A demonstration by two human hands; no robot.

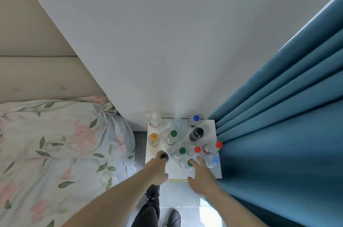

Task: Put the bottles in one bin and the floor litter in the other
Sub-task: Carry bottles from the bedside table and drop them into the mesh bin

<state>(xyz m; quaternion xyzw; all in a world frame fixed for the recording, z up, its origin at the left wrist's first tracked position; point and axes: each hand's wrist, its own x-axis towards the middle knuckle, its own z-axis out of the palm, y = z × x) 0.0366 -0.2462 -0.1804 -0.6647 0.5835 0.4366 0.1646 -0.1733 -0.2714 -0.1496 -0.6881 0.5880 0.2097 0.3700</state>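
Several plastic bottles stand upright on a small white bedside table (211,124). Their caps are green (173,133), orange (154,136), red (219,144), blue (196,118), white and black. My left hand (157,169) grips a black-capped bottle (164,156) at the table's front left. My right hand (201,176) reaches with spread fingers over the front edge, its fingertips at a green-capped clear bottle (189,162). No bin and no floor litter are in view.
A bed with floral bedding (55,143) lies to the left, a narrow gap between it and the table. A blue curtain (287,124) hangs against the table's right side. A white wall stands behind. My legs and shoes (173,217) are below, on a pale floor.
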